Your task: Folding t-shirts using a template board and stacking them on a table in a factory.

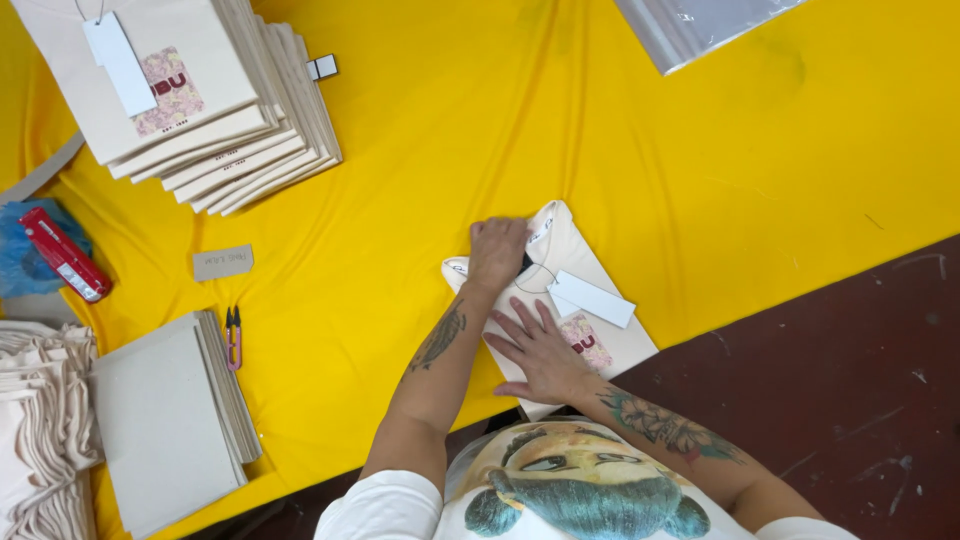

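Observation:
A folded cream shirt [612, 343] with a pink printed patch lies on the yellow cloth-covered table [420, 170], near its front edge. A white hang tag [592, 298] on a thin string rests on top of it. My left hand [497, 252] sits at the shirt's collar end with its fingers curled over the fabric. My right hand [540, 352] lies flat on the shirt's middle, fingers spread, just beside the tag.
At the back left stands a stack of folded cream shirts [215, 120] with tags. Grey cardboard sheets [165, 420], thread snips [233, 337], a small card [223, 262], a red pack [65, 255] and loose cream garments [40, 430] lie left. Clear plastic bags [700, 25] lie at the back right.

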